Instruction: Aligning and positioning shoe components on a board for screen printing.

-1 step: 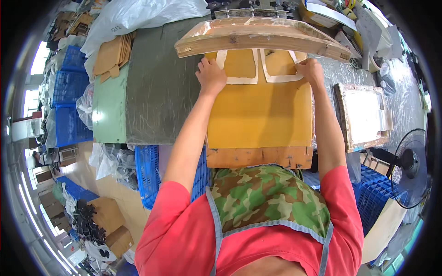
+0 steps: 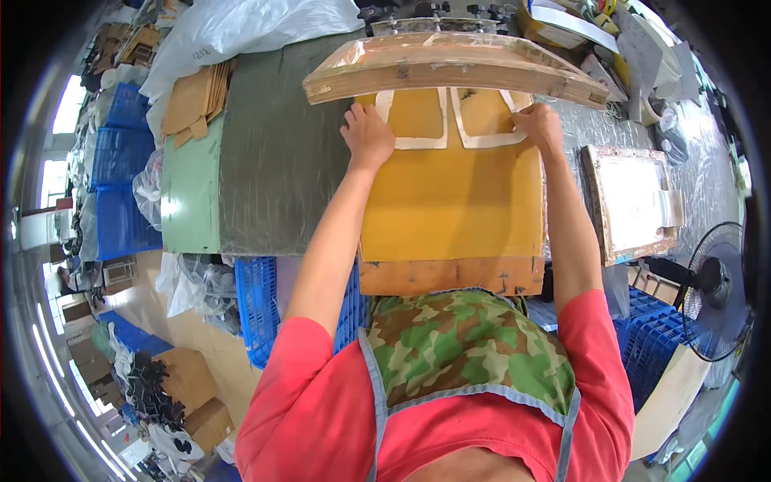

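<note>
A yellow board lies in front of me. On its far part lie two white U-shaped pieces, the left one and the right one. My left hand rests at the board's left edge against the left piece, its fingers bent and slightly apart. At the outer side of the right piece, my right hand has its thumb and fingers closed on the edge. A wooden screen frame stands tilted up just beyond both hands and covers the pieces' far ends.
A brown wooden strip runs along the board's near edge. To the right lie a smaller white-faced frame and a black fan. Brown card pieces and a white plastic bag are at the far left.
</note>
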`<state>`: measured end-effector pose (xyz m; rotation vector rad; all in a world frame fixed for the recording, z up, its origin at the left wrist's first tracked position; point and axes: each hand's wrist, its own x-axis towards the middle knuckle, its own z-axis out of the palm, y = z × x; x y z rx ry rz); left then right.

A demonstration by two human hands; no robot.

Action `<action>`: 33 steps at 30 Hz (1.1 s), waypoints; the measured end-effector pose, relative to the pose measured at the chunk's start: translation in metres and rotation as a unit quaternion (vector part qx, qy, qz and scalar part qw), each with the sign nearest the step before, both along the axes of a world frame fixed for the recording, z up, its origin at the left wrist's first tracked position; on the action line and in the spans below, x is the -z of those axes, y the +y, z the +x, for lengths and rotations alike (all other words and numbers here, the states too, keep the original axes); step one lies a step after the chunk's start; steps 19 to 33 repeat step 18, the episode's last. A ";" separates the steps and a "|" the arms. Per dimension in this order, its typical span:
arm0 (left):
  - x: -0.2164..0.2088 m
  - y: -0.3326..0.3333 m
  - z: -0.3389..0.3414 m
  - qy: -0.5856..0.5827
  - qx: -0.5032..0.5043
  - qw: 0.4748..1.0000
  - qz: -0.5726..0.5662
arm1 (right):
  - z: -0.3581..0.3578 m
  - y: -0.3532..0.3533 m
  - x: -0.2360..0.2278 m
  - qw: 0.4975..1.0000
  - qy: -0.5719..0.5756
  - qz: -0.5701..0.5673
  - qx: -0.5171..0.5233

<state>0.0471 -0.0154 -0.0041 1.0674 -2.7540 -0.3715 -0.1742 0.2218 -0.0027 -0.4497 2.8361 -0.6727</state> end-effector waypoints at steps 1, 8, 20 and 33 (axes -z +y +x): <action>-0.001 0.001 -0.002 0.004 -0.017 1.000 0.005 | 0.002 0.003 -0.001 0.999 -0.035 -0.002 0.011; 0.021 -0.016 0.027 0.145 -0.051 0.986 0.063 | 0.037 0.037 -0.002 0.988 -0.006 -0.137 0.075; -0.001 -0.018 0.101 0.310 0.046 0.713 0.628 | 0.141 0.115 -0.021 0.735 -0.289 -0.582 0.194; -0.001 -0.018 0.101 0.310 0.046 0.713 0.628 | 0.141 0.115 -0.021 0.735 -0.289 -0.582 0.194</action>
